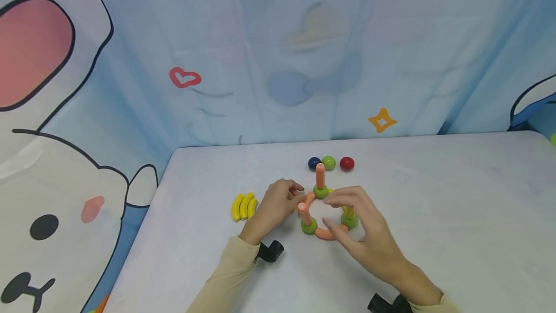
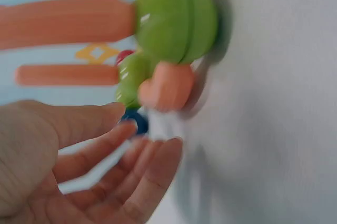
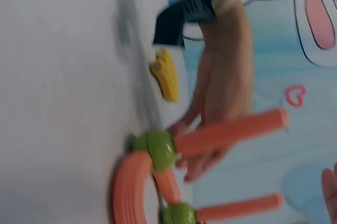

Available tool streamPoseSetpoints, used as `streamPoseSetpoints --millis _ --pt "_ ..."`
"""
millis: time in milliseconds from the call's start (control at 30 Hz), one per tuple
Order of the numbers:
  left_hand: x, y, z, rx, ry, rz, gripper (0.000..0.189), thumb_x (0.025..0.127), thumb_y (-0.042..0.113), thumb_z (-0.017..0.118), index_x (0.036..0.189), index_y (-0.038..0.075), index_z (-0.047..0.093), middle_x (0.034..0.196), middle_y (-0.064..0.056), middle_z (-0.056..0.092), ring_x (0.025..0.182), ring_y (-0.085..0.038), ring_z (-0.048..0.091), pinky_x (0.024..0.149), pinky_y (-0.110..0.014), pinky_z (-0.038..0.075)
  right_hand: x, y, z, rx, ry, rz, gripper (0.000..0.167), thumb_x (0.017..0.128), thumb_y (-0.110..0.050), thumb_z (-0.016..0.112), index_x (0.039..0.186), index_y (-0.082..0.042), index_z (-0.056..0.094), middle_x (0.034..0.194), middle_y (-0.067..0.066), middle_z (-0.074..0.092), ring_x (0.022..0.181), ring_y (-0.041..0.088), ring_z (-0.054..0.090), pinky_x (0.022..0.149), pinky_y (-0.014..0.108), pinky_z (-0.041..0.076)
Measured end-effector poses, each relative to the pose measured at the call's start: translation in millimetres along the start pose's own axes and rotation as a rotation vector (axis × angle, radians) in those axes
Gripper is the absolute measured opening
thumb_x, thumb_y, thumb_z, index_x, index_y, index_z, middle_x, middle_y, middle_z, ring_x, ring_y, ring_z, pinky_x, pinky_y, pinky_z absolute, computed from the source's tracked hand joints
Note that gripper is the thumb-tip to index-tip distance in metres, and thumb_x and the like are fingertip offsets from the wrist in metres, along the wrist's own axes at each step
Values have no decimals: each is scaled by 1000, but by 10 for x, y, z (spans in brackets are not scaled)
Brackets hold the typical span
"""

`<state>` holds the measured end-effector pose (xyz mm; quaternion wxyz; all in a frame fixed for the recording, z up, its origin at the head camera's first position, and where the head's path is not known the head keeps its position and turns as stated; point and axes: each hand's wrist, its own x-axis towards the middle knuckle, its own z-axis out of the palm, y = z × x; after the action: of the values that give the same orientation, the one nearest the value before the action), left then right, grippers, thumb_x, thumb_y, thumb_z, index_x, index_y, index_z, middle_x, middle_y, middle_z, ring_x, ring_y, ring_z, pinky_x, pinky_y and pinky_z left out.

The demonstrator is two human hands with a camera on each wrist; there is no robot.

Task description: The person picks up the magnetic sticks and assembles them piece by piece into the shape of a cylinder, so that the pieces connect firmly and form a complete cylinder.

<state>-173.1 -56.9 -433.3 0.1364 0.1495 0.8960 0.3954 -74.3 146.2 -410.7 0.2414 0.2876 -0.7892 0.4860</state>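
Observation:
On the table stands a ring of toy pieces: green ball connectors (image 1: 309, 226) joined by curved orange sticks (image 1: 326, 234). Two straight orange sticks (image 1: 320, 176) rise from connectors, and a shorter yellow stick (image 1: 350, 212) rises from the right-hand one. My left hand (image 1: 278, 203) is just left of the ring, fingers loosely bent with nothing between them, as the left wrist view shows. Over the ring's right side is my right hand (image 1: 367, 235), its thumb and fingers spread apart. Only a fingertip (image 3: 330, 190) of it shows in the right wrist view.
Several curved yellow sticks (image 1: 244, 206) lie left of my left hand. Behind the ring sit a blue ball (image 1: 314, 163), a green ball (image 1: 328, 162) and a red ball (image 1: 347, 163). A printed blue curtain (image 1: 260, 62) hangs along the table's far edge.

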Motion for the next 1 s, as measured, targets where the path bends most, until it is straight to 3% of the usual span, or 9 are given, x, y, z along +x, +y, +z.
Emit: streamPoseSetpoints --millis 67,167,300,367,467,633,767,1000 --pt "-56 -15 -80 11 -16 88 20 103 8 66 120 2 74 104 -7 68 91 -17 63 78 -25 53 6 39 -137 -25 50 21 35 92 -4 81 122 0 64 120 10 61 111 15 56 99 16 45" --pt "-138 -60 -221 -29 -111 227 26 99 -5 64 123 1 71 116 -10 69 102 -22 66 89 -27 55 -9 147 -311 -54 95 95 55 74 23 80 123 4 62 122 9 58 112 11 54 97 12 45" --pt "-222 -120 -345 -165 -292 334 42 92 -5 75 133 4 65 131 -8 67 115 -21 64 100 -32 54 -72 343 -410 -36 79 213 58 77 25 77 129 6 58 127 11 57 117 7 53 99 11 43" --pt "-236 -135 -356 -223 -341 349 45 91 2 80 134 5 65 133 -8 67 117 -15 64 102 -33 53 -106 435 -410 -25 34 267 56 82 19 78 133 5 57 129 12 57 118 4 52 99 10 43" --pt "-223 -151 -320 -284 -353 381 38 91 7 82 127 5 68 128 -14 70 112 -8 65 101 -32 54 -142 550 -375 -29 -77 331 55 87 6 81 136 -1 59 131 10 60 117 -3 52 97 11 46" --pt "-191 -155 -259 -378 -359 405 20 92 1 79 111 -1 72 121 -22 73 108 -11 70 99 -33 56 -173 665 -283 -21 -215 338 45 84 -2 87 125 -4 67 119 6 66 109 0 59 92 28 58" --pt "-181 -143 -241 -417 -376 398 20 92 -1 78 110 -5 72 122 -23 72 111 -13 71 100 -34 56 -177 678 -253 -70 -236 348 33 82 -1 88 110 -6 70 108 0 68 101 11 68 88 39 61" --pt "-165 -125 -221 -412 -385 384 23 92 -1 78 114 -4 72 124 -22 72 110 -9 69 99 -32 56 -182 680 -265 -129 -230 398 31 80 2 88 100 -8 68 101 0 67 97 27 72 86 41 61"
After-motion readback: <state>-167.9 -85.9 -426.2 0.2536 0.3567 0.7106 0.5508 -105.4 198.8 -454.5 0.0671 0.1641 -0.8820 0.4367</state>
